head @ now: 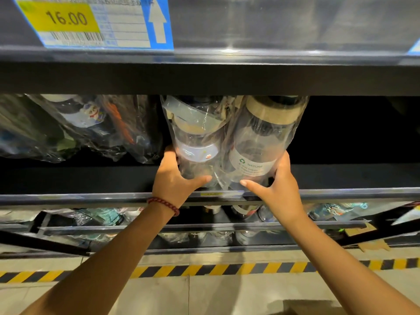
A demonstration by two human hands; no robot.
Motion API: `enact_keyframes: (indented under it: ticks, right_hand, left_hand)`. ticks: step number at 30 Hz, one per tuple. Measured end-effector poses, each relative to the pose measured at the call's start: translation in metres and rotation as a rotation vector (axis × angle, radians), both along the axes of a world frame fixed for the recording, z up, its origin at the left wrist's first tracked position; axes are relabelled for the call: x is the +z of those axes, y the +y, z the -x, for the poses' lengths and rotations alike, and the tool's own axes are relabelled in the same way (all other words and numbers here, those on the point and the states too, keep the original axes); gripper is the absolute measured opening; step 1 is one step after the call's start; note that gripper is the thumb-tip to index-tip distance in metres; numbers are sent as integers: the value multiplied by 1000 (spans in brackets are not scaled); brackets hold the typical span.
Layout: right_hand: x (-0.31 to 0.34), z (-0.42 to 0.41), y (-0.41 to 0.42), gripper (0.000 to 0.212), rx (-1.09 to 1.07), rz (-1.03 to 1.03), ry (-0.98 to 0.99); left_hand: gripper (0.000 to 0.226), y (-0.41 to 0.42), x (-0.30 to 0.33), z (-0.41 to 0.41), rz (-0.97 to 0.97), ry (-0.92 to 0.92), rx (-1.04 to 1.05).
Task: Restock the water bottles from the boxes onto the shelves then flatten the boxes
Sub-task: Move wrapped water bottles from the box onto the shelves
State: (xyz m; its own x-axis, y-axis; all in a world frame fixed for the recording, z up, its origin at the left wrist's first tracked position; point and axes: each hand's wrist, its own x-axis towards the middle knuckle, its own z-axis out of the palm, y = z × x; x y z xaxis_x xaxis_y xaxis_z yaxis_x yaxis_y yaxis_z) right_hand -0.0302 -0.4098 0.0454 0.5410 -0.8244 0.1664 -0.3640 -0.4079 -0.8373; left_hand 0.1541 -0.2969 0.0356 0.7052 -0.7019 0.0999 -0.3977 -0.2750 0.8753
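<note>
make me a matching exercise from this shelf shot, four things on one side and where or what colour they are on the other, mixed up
Things:
1. left hand
2. right hand
3. price tag
4. floor tape

Descriptions:
A. yellow and black stripes
B. grips the bottle with the NATURE label
C. on the shelf edge above, reading 16.00
D. grips the bottle with the plain white band, a red bead bracelet on its wrist

Pairs: 1-D, 2-B, 3-C, 4-A

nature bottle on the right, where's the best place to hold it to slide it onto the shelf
Grip the lower body of the NATURE bottle, below its label, coming from the right as the right hand does. The base faces outward, the cork-coloured lid points into the shelf, and another wrapped bottle blocks the left.
</note>
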Motion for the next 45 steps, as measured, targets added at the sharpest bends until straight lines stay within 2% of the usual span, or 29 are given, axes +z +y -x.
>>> enact_keyframes:
  ticks: [3,7,10,15,19,25,29,32,35,37,40,43,45]
  right_hand:
    - [-1,-5,0,70,-41,-14,15]
    - [-3,-14,-7,61,-72,-36,52]
    - [-4,-23,-16,57,-92,-79,51]
    - [-3,-40,-34,76,-72,-101,-20]
    - [-11,-50,-48,90,-84,-139,-101]
    - [-12,-56,-57,88,-83,-194,-206]
    - [-16,-54,-52,88,-108,-209,-191]
    - [-12,-50,-47,77,-165,-210,-159]
    - [2,-37,-33,63,-214,-238,-135]
    - [15,-19,-18,55,-261,-261,-115]
    - [33,26,12,40,-250,-364,-169]
    - [45,84,53,31,-241,-573,-234]
    - [48,124,85,27,-288,-681,-244]
  left_hand:
    - [65,-4,-2,-4,-18,-35,12]
    - [75,-13,-6,-13,-53,-92,40]
    - [82,-21,-2,-16,10,-27,54]
    - [74,-38,-1,-22,107,138,73]
    - [82,-50,-1,-29,102,161,82]
    - [88,-60,-4,-40,64,185,65]
    - [85,-59,-5,-43,39,164,48]
    - [81,-54,-1,-39,26,178,52]
    - [87,-37,9,-28,72,300,79]
    - [84,-16,21,-17,57,317,81]
    - [68,21,39,4,-7,315,-31]
    - [51,58,52,41,-75,456,-170]
    - [49,75,57,73,-169,521,-279]
